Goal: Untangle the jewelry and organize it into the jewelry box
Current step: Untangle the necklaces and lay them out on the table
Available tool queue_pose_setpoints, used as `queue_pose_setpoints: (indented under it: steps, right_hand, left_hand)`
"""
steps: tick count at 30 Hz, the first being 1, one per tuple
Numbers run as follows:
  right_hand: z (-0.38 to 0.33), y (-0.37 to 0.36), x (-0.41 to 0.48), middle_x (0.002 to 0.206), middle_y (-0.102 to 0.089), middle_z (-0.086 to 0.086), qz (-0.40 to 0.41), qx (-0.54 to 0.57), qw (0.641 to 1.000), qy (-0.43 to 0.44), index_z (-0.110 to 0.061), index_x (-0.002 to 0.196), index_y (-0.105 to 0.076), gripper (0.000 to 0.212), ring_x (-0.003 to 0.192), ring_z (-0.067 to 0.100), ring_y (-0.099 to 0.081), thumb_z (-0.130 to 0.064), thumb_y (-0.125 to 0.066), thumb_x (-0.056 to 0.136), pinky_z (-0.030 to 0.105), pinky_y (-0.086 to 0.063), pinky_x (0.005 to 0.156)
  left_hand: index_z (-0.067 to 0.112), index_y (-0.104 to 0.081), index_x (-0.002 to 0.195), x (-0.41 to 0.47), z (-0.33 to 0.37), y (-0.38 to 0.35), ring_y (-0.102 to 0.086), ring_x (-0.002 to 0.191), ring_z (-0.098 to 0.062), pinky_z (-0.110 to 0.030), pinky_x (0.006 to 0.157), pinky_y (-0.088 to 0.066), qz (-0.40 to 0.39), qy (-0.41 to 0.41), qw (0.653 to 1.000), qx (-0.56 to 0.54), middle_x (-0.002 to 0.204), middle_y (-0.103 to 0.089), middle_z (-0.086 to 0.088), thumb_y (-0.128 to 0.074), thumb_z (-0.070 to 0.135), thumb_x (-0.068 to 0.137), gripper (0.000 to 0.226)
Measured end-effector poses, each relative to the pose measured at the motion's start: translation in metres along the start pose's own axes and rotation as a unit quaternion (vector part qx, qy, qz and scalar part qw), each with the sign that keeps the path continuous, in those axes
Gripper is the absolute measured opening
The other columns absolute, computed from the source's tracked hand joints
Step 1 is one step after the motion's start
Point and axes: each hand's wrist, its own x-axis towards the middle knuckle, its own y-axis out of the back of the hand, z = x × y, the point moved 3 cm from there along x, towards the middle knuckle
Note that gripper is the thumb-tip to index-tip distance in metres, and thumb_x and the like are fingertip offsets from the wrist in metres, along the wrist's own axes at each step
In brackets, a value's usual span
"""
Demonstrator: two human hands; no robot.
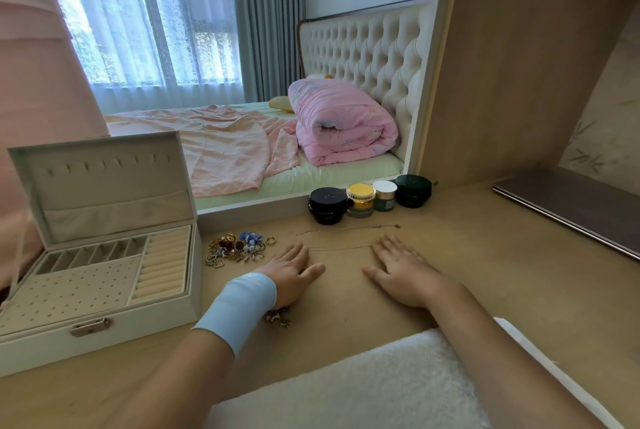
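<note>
We rest our left hand (294, 273) and right hand (401, 269) flat on the table (485, 290), each grip spread and holding nothing. A thin chain (341, 248) lies between the two hands; the tangled jewelry pile (239, 248) sits just beside the open jewelry box (156, 330), left of both hands

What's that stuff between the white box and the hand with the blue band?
A heap of rings and earrings lies between the jewelry box and the left hand, as the head view shows.

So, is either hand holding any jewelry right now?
Nothing is gripped: left hand and right hand lie flat on the desk, a thin chain stretched between them.
</note>
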Motion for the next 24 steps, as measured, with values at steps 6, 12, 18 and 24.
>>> queue_pose_setpoints:
  steps: [6,12,18,24]
  right_hand:
    - [0.016,0.000,0.024,0.168,0.015,-0.001,0.028,0.003,0.999,-0.027,-0.022,0.161,0.005,0.078,0.154,0.015,0.017,-0.064,-0.024,0.101,0.041,0.005,0.126]
    - [0.025,-0.001,0.042,0.169,0.013,-0.001,0.046,0.011,0.998,-0.033,-0.023,0.162,0.004,0.080,0.154,0.015,0.016,-0.065,-0.026,0.100,0.041,0.006,0.125]
    - [0.027,0.002,0.039,0.168,0.016,-0.001,0.055,0.019,0.998,-0.018,-0.023,0.162,0.003,0.077,0.154,0.015,0.016,-0.060,-0.030,0.102,0.041,0.007,0.125]
    - [-0.015,0.023,0.011,0.168,-0.016,-0.003,0.107,0.036,0.992,0.054,-0.030,0.159,-0.025,0.059,0.154,0.018,-0.013,-0.040,-0.045,0.104,0.042,-0.011,0.124]
  left_hand:
    - [0.020,-0.002,0.156,0.021,0.013,0.005,0.007,0.150,-0.012,-0.038,0.122,-0.001,0.010,0.008,1.000,0.017,0.163,0.005,0.004,-0.017,0.061,0.098,0.072]
    - [0.016,-0.015,0.156,0.037,0.016,0.007,-0.004,0.150,-0.016,-0.034,0.120,-0.004,0.058,0.003,0.998,0.025,0.164,-0.007,0.002,-0.021,0.056,0.100,0.069]
    - [0.022,-0.023,0.154,0.031,0.007,0.008,-0.012,0.149,-0.013,-0.031,0.119,-0.009,0.086,-0.019,0.996,-0.016,0.163,-0.009,0.010,-0.026,0.052,0.102,0.061]
    - [0.032,-0.030,0.151,-0.002,-0.009,0.024,-0.031,0.143,-0.014,-0.028,0.116,-0.021,0.155,-0.023,0.985,-0.075,0.155,-0.034,0.010,-0.040,0.027,0.103,0.049]
